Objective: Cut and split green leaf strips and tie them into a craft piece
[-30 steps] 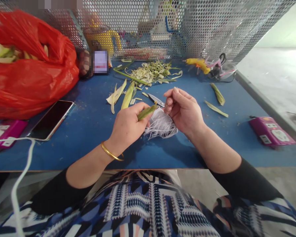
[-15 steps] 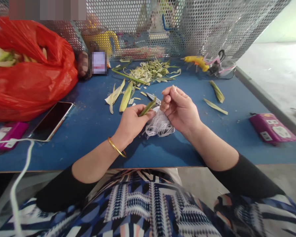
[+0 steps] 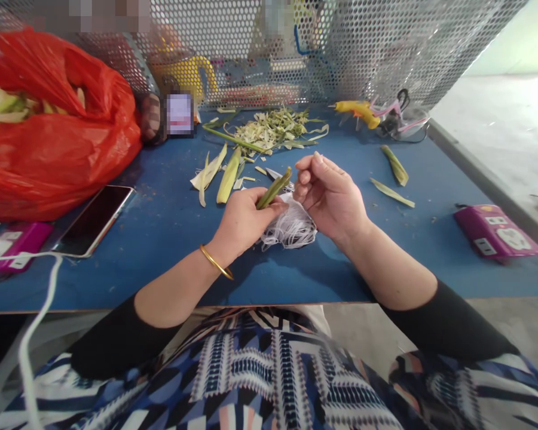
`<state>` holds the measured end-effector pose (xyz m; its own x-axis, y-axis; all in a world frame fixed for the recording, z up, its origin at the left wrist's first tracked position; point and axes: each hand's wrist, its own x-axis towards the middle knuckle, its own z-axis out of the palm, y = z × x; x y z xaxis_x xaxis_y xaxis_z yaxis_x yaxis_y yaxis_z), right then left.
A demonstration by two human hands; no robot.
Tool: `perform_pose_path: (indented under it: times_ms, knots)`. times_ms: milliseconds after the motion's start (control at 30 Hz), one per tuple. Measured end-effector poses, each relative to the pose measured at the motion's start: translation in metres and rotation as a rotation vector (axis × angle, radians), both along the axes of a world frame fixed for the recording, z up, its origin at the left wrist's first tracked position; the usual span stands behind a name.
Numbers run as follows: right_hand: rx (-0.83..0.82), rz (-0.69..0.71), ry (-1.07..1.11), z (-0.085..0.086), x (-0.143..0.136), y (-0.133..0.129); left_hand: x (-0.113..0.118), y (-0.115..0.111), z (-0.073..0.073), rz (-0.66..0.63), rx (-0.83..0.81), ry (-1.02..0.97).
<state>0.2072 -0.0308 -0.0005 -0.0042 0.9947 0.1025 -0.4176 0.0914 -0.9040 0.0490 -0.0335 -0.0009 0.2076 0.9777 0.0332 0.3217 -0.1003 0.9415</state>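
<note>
Green folded husk (image 3: 274, 189) was in L hand (image 3: 244, 220), gripped btwn thumb & fingers above blue tabletop (image 3: 174, 239), tip angled up twd R hand (image 3: 333, 196). R hand: thumb & index brought tog., other fingers curled; couldn't tell if anything was held. White thread bundle (image 3: 293, 228) lay btwn hands, partly covered by them. Scissors (image 3: 273, 174) were just beyond, partly hidden behind husk. Further back: heap of scraps (image 3: 269, 131) nr perforated metal screen (image 3: 233, 36), which blocked far side. L side had red plastic bag (image 3: 94, 155), phone (image 3: 94, 221), purple box (image 3: 34, 236). R side: loose husk pieces (image 3: 394, 166), yellow glue gun (image 3: 358, 112), 2nd purple box (image 3: 495, 230).
</note>
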Motion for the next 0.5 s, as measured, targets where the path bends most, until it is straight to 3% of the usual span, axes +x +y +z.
perform_pose_path:
  times_ms: [500]
  knots:
    - [-0.099,-0.052,-0.056,0.0062,0.0028,0.0001,-0.0034,-0.0028,0.0104,-0.018,-0.19,-0.154]
